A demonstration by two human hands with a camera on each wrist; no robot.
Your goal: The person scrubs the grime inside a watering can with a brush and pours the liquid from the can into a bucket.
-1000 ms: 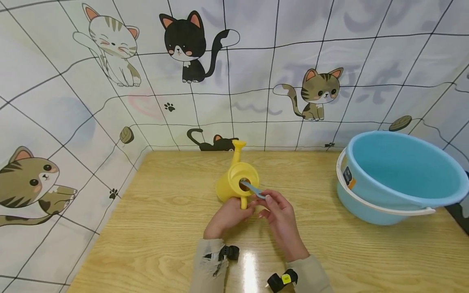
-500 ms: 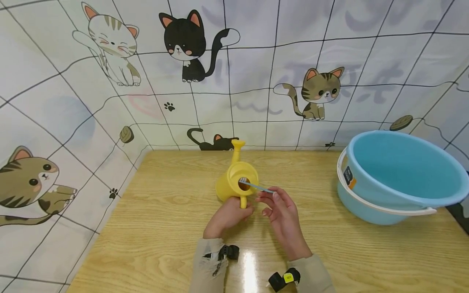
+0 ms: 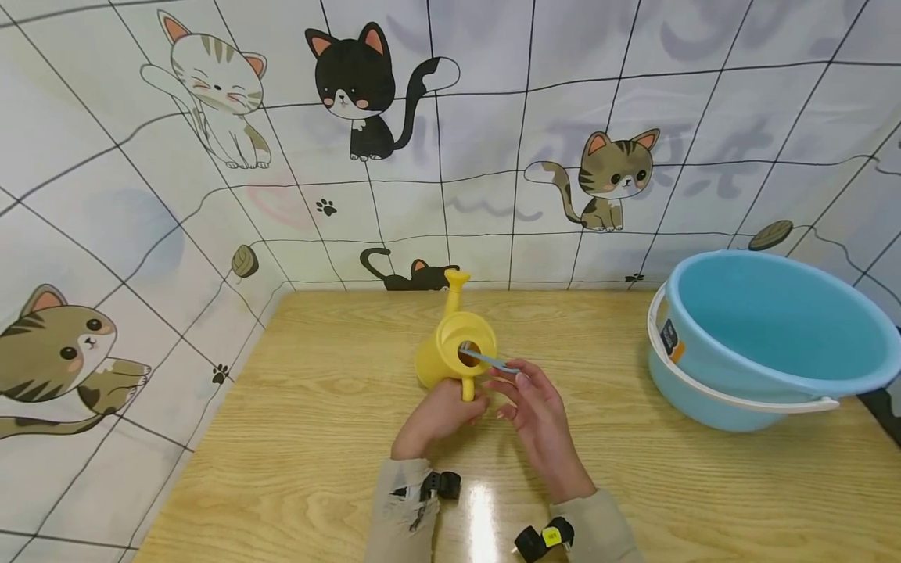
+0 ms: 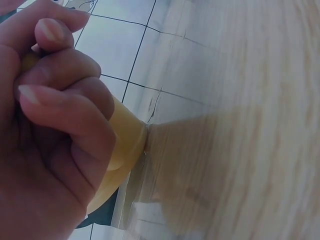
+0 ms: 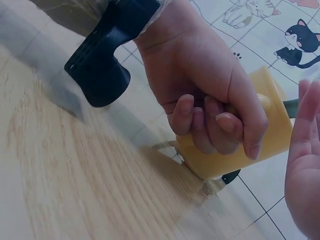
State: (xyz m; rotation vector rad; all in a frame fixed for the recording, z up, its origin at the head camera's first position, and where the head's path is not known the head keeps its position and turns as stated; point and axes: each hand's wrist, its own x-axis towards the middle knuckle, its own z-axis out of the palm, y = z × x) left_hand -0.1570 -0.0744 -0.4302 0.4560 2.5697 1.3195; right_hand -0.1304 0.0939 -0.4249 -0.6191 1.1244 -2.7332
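Note:
In the head view a yellow watering can leans at mid table, its spout toward the back wall and its round opening facing me. My left hand grips the can's handle, with the fingers curled round it in the left wrist view. Between the thumb and fingers of my right hand is a slim blue toothbrush. Its head reaches into the opening, where pale bristles show only faintly. The right wrist view catches a short piece of its handle by the can's mouth.
A large light-blue bucket with a white handle stands tilted at the right. Cat-printed sheeting covers the walls behind and to the left of the wooden table. Each wrist wears a black strapped device.
The toothbrush has shifted in the opening: my right hand drew back slightly up and right, then came a little left and down again. The left hand and the watering can have hardly moved.

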